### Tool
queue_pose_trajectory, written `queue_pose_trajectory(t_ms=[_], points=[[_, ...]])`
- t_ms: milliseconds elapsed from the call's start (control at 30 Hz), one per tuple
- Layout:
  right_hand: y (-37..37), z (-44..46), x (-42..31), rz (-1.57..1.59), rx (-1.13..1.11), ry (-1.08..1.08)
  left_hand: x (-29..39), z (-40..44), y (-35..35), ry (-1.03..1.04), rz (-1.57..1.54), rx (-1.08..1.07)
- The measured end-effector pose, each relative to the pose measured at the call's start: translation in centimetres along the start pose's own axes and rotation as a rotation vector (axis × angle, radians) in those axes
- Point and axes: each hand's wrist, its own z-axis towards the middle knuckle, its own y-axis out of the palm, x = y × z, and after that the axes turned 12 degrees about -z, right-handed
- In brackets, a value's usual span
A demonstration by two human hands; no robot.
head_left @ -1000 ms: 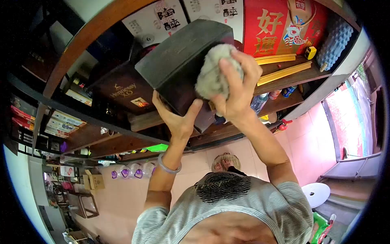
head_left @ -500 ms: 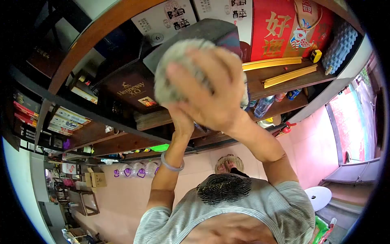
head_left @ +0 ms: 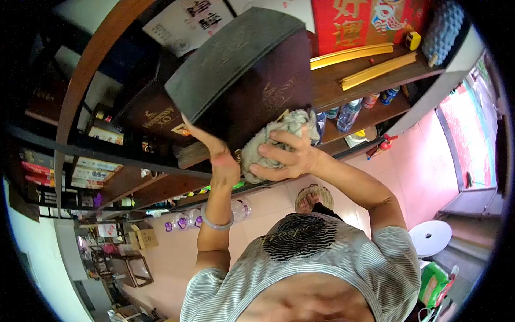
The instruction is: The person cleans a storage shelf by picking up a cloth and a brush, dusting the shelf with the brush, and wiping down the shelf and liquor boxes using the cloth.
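A large dark gift box with a greyish dusty top and faint gold lettering is tilted in front of the shelf. My left hand, below a pale bangle, is at the box's lower left edge, its thumb along the side; its other fingers are hidden behind the box. My right hand grips a bunched, fluffy grey-white cloth and presses it against the lower front of the box.
Another Hennessy XO box stands on the shelf to the left. Two gold strips, a yellow tape measure and a blue bumpy roller lie to the right. Bottles fill the lower shelf. A round stool is underfoot.
My right hand and the cloth have moved down from the box's top to its lower front. More of the box now shows, and my left hand is at its lower left edge.
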Motion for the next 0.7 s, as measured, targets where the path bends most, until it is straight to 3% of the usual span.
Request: queue_pose_trajectory(t_ms=[67,167,267,333,400,500,567,700], points=[[-0.5,0.1,-0.2,-0.019,-0.040,-0.002,1.7,-0.1,0.6,-0.006,0.235,-0.126],[-0.2,0.1,0.6,-0.011,-0.030,-0.046,3.2,0.6,1.9,-0.196,-0.065,0.005],[0.1,2.0,2.9,-0.033,0.040,0.108,1.8,0.9,1.2,-0.051,0.024,0.018],[-0.4,4.4,4.5,-0.064,-0.020,0.031,-0.5,0.9,-0.2,0.011,0.086,0.064],[-0.4,5.5,5.6,-0.026,-0.029,-0.035,-0.1,1.2,0.3,-0.016,0.019,0.094],[0.6,6.2,7.5,-0.016,0.060,0.049,-0.1,1.0,0.3,-0.069,-0.038,0.093],[0.7,7.6,9.3,-0.013,0.171,0.210,0.8,0.6,0.8,-0.097,-0.017,0.064],[-0.5,9.4,11.1,0.224,0.126,0.693,1.3,0.2,0.6,-0.150,-0.021,0.009]])
